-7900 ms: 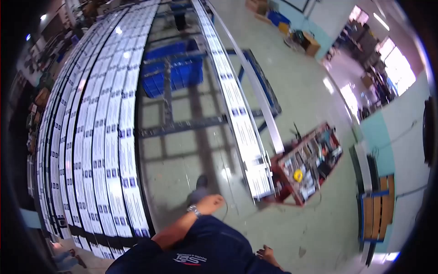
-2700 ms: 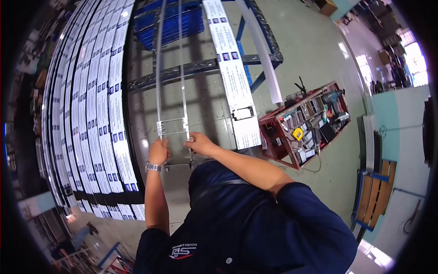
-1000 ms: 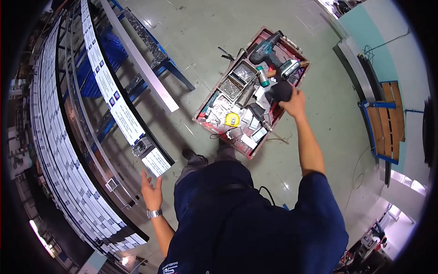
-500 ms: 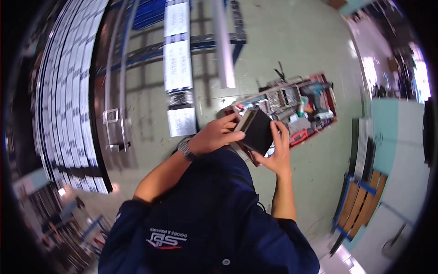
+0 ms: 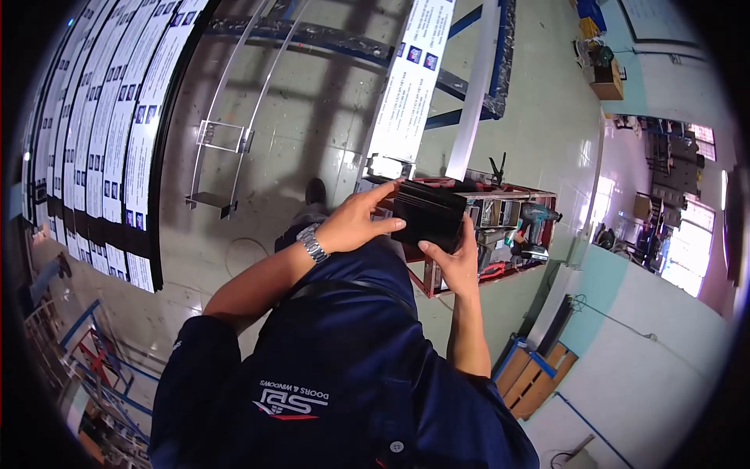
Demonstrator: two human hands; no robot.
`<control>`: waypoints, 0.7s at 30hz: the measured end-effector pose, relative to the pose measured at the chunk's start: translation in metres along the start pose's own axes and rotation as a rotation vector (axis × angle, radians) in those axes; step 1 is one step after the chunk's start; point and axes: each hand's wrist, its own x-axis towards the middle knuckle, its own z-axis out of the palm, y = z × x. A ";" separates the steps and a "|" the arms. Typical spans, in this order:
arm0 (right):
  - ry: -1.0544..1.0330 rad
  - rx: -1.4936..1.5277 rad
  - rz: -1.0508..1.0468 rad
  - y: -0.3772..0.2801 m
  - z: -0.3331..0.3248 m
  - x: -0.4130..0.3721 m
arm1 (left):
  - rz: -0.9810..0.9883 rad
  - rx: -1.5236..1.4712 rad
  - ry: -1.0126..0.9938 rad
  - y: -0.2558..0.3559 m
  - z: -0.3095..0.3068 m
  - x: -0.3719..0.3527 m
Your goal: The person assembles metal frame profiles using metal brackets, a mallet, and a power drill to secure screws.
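A black rectangular piece (image 5: 428, 217), with fine ridges along its upper edge, is held in front of my body between both hands. My left hand (image 5: 355, 223), with a metal watch on the wrist, grips its left side, thumb on the near face. My right hand (image 5: 455, 262) holds the lower right corner, with the thumb across the bottom edge. Just behind the piece stands a red-framed tool box (image 5: 512, 275), which the piece partly hides. In the box are a teal power drill (image 5: 536, 222), a red-handled tool (image 5: 492, 270) and several small parts.
A long profile with white printed film (image 5: 410, 86) and a plain pale bar (image 5: 474, 102) extend over a blue metal rack (image 5: 496, 70). Film-covered profiles (image 5: 117, 133) fill the left side, near a thin metal frame (image 5: 223, 134). Wooden slats (image 5: 539, 383) lean at the right wall.
The black piece has been turned: its open, hollow-looking end showed before, and now a ridged edge and dark face show. Both hands still hold it. My view has shifted and rotated.
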 end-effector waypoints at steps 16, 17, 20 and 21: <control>0.285 -0.845 -0.262 -0.055 0.032 0.036 | 0.159 0.479 0.227 0.005 -0.053 0.001; 0.359 -0.834 -0.381 -0.051 0.039 0.038 | 0.212 0.572 0.142 0.010 -0.044 -0.001; 0.291 -0.462 -0.208 -0.062 0.073 0.033 | 0.372 0.764 0.050 0.028 -0.021 -0.002; 0.218 -0.302 -0.187 -0.057 0.077 0.033 | 0.379 0.689 0.104 0.026 -0.018 0.001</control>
